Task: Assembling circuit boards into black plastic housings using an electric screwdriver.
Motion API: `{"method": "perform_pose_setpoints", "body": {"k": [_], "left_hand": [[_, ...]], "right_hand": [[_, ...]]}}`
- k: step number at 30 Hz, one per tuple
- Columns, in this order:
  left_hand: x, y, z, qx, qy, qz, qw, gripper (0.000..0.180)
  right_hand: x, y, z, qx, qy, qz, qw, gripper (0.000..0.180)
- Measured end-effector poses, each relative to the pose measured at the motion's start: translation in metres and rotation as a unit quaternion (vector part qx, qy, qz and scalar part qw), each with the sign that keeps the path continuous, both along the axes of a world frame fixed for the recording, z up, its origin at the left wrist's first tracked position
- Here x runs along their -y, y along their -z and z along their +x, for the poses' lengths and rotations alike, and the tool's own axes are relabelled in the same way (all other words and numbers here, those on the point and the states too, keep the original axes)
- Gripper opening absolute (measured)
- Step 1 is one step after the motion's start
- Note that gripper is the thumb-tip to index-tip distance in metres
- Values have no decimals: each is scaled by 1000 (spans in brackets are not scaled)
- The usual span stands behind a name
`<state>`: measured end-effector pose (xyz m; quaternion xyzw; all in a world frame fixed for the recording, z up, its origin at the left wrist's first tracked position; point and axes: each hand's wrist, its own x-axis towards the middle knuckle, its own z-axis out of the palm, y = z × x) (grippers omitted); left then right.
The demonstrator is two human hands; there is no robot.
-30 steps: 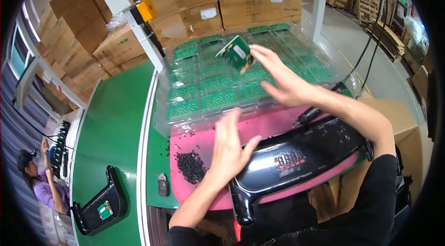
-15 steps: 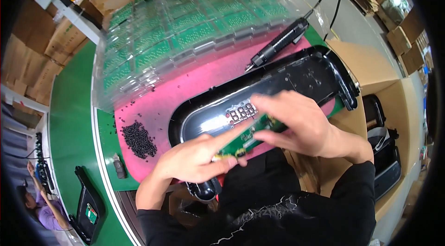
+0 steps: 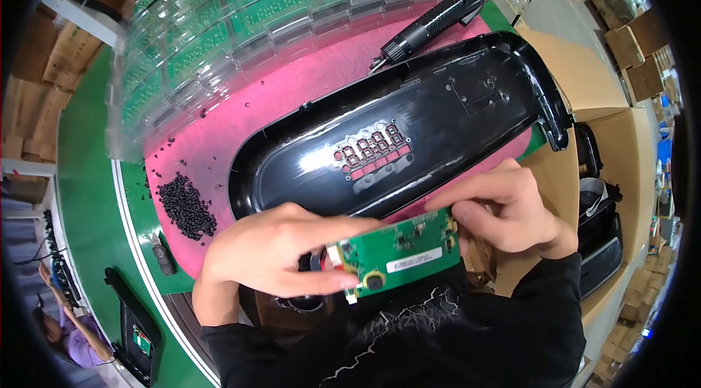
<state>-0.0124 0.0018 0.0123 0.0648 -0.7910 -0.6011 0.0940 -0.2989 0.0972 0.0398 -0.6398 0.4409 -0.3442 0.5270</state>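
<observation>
A green circuit board [image 3: 409, 245] with a white label strip and a round black part is held above my lap, its component face up. My left hand [image 3: 270, 253] grips its left end, thumb on the near corner and fingers along the far edge. At the opposite end, my right hand [image 3: 511, 209] pinches the far right corner between thumb and index finger. Just beyond lies a long black plastic housing [image 3: 292, 187], open side up, with digit-shaped cutouts. The pink mat shows through them.
On the pink mat [image 3: 219, 132] lie a heap of small black screws [image 3: 186, 205] and a black electric screwdriver [image 3: 438, 23]. Clear trays [image 3: 292, 30] of green boards stand behind. A carton [image 3: 628, 191] with black housings is at right. Another person [image 3: 80, 337] works at far left.
The circuit board has turned flatter, showing its label, and moved nearer to me. My right hand has shifted from over the board to its right corner. The whole view has shifted slightly.
</observation>
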Motion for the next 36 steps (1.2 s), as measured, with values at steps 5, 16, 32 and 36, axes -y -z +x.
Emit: {"method": "perform_pose_setpoints", "body": {"k": [5, 16, 32, 36], "left_hand": [[7, -1, 0, 27, -211, -70, 975, 65], [14, 6, -2, 49, -225, -160, 960, 62], [13, 16, -12, 118, -333, -224, 908, 64], [11, 14, -15, 158, -335, -248, 895, 62]], "right_hand": [[2, 11, -6, 43, 45, 51, 997, 23], [27, 28, -21, 152, 45, 162, 974, 18], [80, 54, -26, -199, -20, -220, 955, 59], [80, 58, -25, -212, -18, -222, 952, 61]]}}
